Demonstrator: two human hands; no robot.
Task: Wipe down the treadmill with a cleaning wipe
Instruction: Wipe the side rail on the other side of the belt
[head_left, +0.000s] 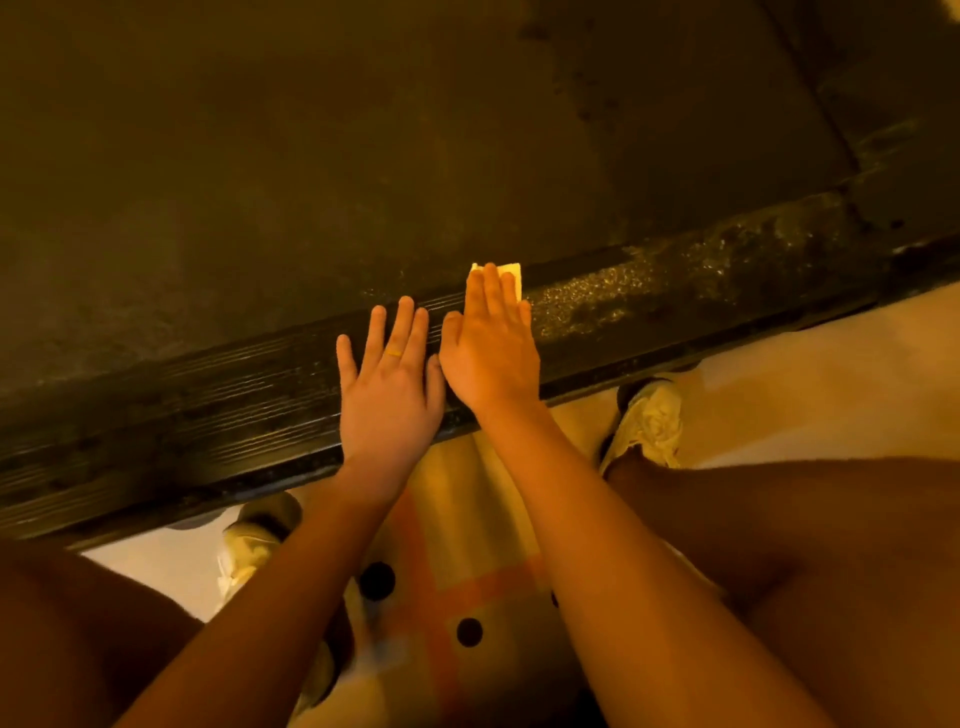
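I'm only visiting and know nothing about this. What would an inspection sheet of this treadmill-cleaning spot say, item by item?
Surface: the treadmill side rail is dark and ribbed, with a wet sheen on the stretch to the right of the hands. The belt lies beyond it.
Job's things: the cleaning wipe is pale and lies flat on the rail, mostly covered by the right hand.
Clutter: nothing seen.
Hands: the right hand presses the wipe with straight fingers. The left hand rests flat on the rail beside it and wears a ring.
Cables: nothing seen.
Surroundings: pale floor, a patterned mat with orange lines and black dots, and light shoes.
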